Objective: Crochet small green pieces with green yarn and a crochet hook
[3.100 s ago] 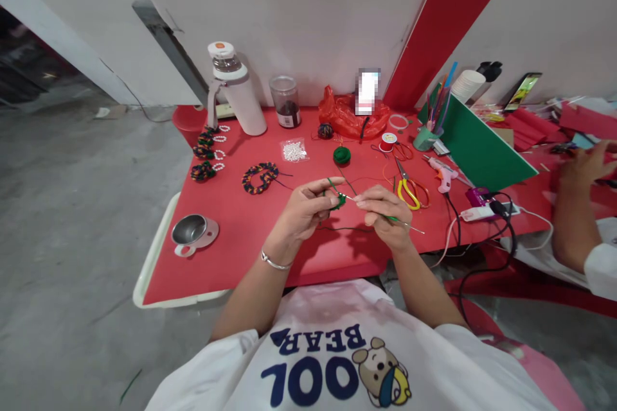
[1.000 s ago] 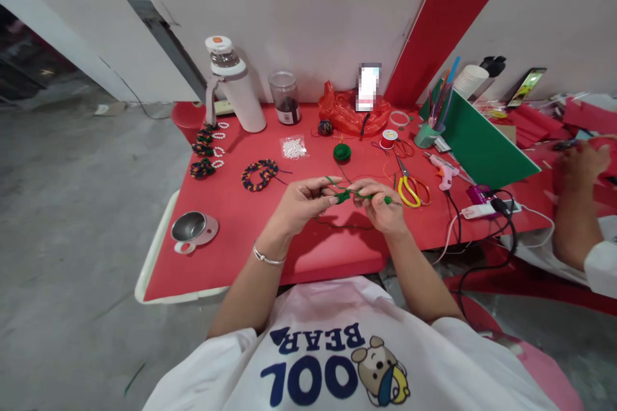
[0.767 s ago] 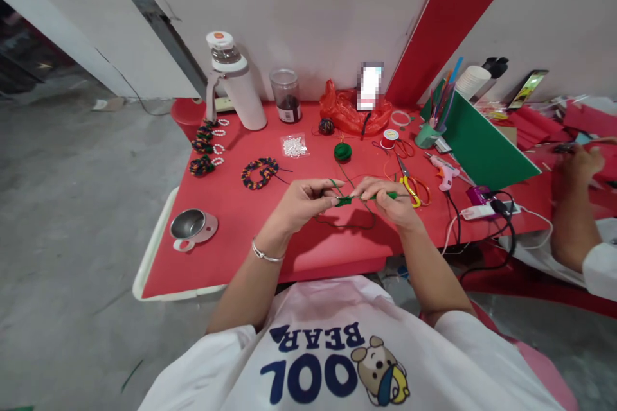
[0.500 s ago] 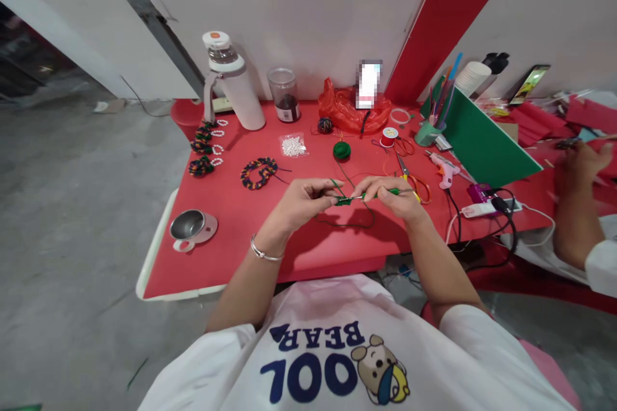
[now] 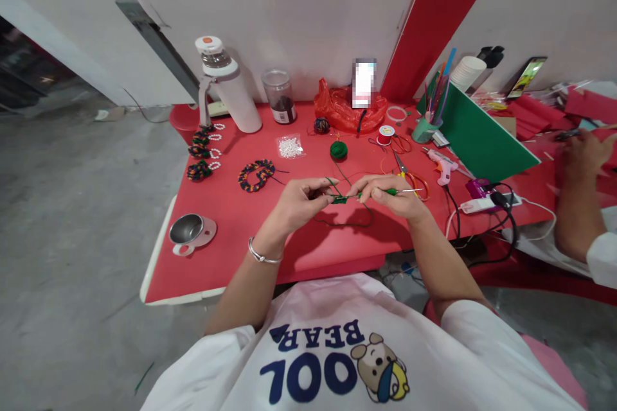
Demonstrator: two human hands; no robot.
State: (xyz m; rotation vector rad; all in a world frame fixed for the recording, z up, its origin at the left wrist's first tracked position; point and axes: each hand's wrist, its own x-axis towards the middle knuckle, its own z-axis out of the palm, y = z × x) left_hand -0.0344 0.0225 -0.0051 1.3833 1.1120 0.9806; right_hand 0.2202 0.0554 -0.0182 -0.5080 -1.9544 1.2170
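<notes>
My left hand (image 5: 303, 204) pinches a small piece of green crochet (image 5: 339, 200), with a strand of green yarn running over its raised index finger. Closed around the green handle of a crochet hook (image 5: 391, 192) is my right hand (image 5: 385, 196); the hook's metal shaft reaches left to the green piece. Yarn loops on the table under both hands and leads up to a green yarn ball (image 5: 338, 150). To the left of my left hand lies a braided multicoloured yarn loop (image 5: 256, 175). Scissors (image 5: 409, 174) with orange-yellow handles rest just beyond my right hand.
On the red table (image 5: 231, 250) stand a metal cup (image 5: 193, 232), a white thermos (image 5: 234, 93) and a jar (image 5: 279, 97). A bead packet (image 5: 290, 146), a thread spool (image 5: 385, 135) and a pink glue gun (image 5: 442, 166) lie about. Another person's hand (image 5: 585, 154) is at the right.
The hook and green piece stay between my hands, with only slight finger movement. The whole view has shifted a little. The other person's hand has moved slightly.
</notes>
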